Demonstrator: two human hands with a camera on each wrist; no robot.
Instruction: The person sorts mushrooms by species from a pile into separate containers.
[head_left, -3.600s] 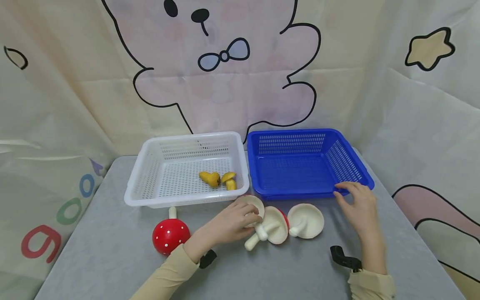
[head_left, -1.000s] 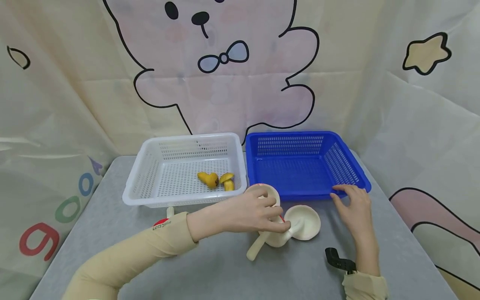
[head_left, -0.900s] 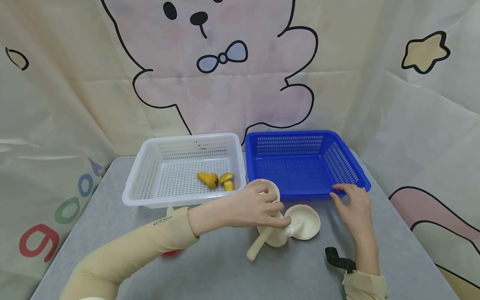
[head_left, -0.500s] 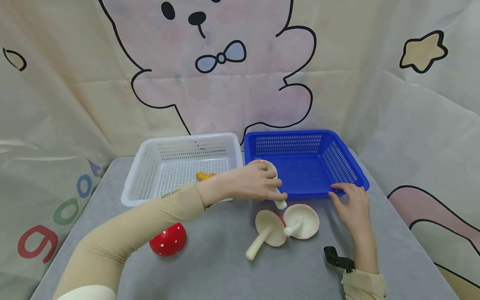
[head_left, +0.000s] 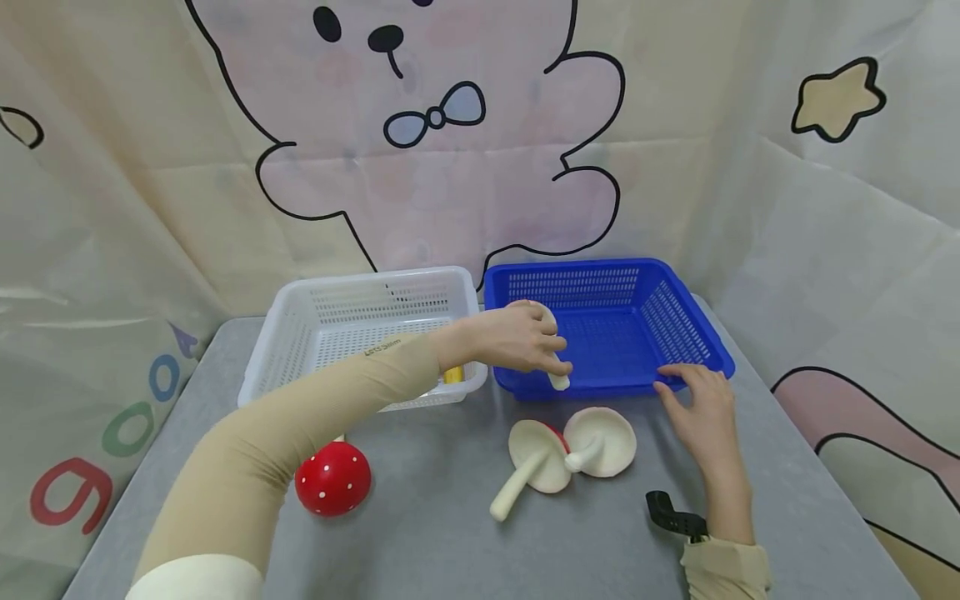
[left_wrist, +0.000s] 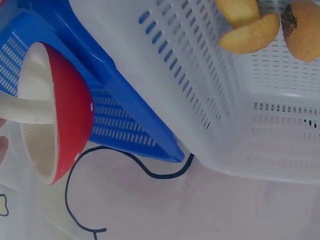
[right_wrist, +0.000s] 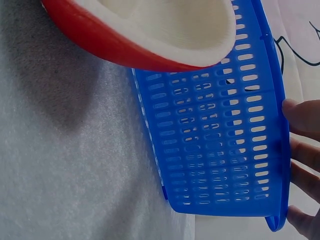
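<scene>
My left hand holds a red-capped toy mushroom by its pale stem, over the near left part of the blue basket. The hand hides most of this mushroom in the head view. At the basket's front right corner, the thumb and fingers of my right hand grip the rim. Two more toy mushrooms lie on the table in front of the blue basket, undersides up: a long-stemmed mushroom and a short-stemmed mushroom. They touch each other.
A white basket stands left of the blue one, with yellow mushrooms inside, partly behind my left arm. A red, white-dotted mushroom lies on the grey table beside my left sleeve. A curtain hangs behind.
My left hand has lifted one mushroom from the group on the table and carried it up and forward over the blue basket. The right hand stays on the rim.
</scene>
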